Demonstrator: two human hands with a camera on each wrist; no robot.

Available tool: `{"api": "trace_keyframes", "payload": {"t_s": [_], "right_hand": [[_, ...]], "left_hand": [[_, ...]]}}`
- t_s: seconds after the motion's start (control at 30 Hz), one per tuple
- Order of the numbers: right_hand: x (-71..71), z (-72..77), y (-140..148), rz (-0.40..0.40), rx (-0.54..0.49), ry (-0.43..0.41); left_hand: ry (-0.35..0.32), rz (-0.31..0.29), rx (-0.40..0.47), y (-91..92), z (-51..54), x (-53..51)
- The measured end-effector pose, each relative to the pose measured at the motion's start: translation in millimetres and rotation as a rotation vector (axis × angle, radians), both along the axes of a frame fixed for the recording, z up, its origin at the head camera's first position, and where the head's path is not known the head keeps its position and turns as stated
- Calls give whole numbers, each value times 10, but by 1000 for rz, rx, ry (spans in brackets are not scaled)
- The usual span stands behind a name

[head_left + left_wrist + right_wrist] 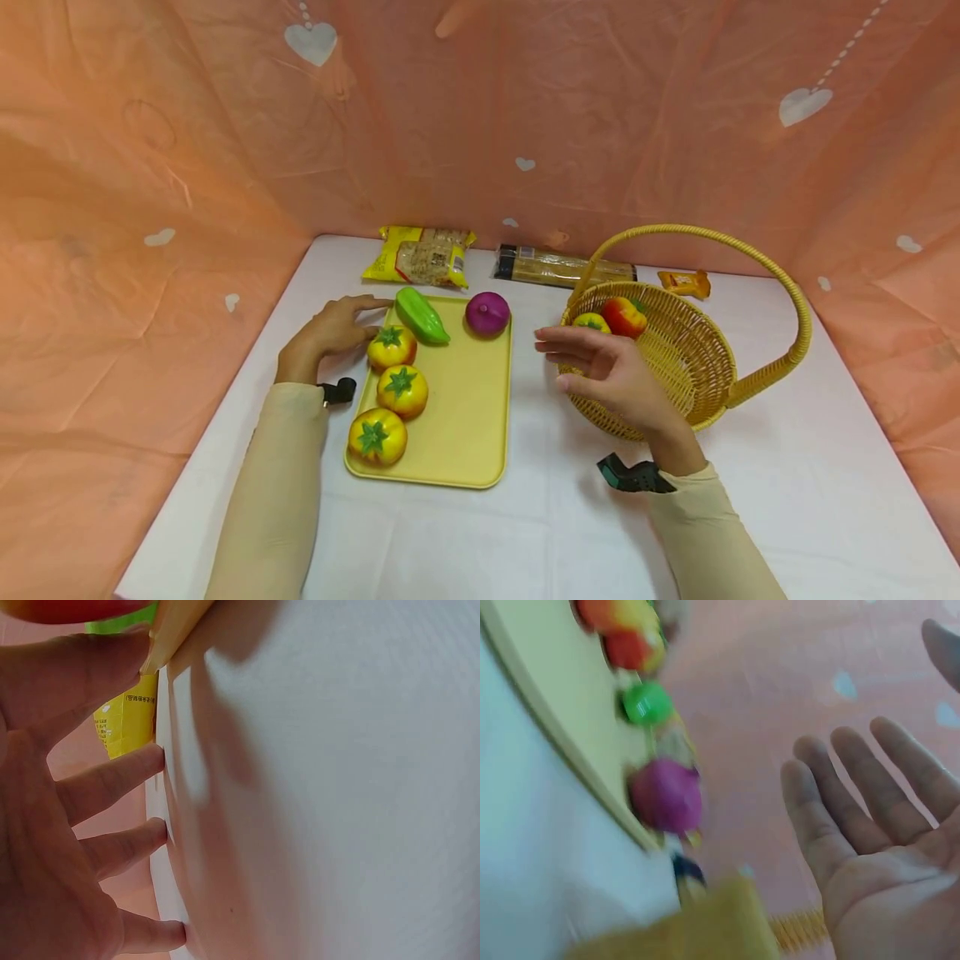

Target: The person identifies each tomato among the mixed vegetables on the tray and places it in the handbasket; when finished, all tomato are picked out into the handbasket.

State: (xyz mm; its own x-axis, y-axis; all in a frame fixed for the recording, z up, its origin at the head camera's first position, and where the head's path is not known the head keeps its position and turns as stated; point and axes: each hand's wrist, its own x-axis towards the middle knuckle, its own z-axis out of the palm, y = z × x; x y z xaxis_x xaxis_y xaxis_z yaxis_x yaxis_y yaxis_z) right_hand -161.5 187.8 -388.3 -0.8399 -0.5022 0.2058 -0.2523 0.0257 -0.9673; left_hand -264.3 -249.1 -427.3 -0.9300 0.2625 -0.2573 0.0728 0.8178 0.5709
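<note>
My left hand [330,329] rests at the left rim of a yellow tray [465,417]. In the left wrist view its thumb touches the tray's edge and the spread fingertips [156,829] meet the white table. Three yellow-orange toy fruits with green star-shaped leaves, the nearest to the hand a fruit [392,348], line the tray's left side. Farther back on it lie a ridged green vegetable [422,315] and a purple onion [487,315]. My right hand [615,371], fingers extended and holding nothing, hovers over the near-left rim of a wicker basket [712,367].
Inside the basket are a red-yellow fruit [624,317] and a yellow-green one [592,322]; its tall handle [806,325] arches over. Along the back lie a yellow food bag [423,257], a long wrapped pack [558,267] and a small orange packet [684,283].
</note>
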Motion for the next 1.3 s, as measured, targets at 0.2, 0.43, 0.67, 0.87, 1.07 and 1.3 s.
{"api": "trace_keyframes", "payload": {"t_s": [0.2,0.43,0.67,0.87,1.07,1.3], "right_hand": [[-96,-159,-521,165,-64,-94],[-190,-388,-1040,229,-63,-177],[-267,-523,-1370,211,-7,-197],[-306,-628,-1552,155,96,-122],[-279,-670,-1648,80,290,4],[-258,-636,-1592,85,312,1]], "left_hand": [[9,-14,-6,-3,5,5],[6,-16,-4,4,13,6],[17,-14,3,0,13,5],[8,-10,-4,3,14,2],[24,-19,-4,1,3,-5],[41,-20,-2,-7,22,19]]}}
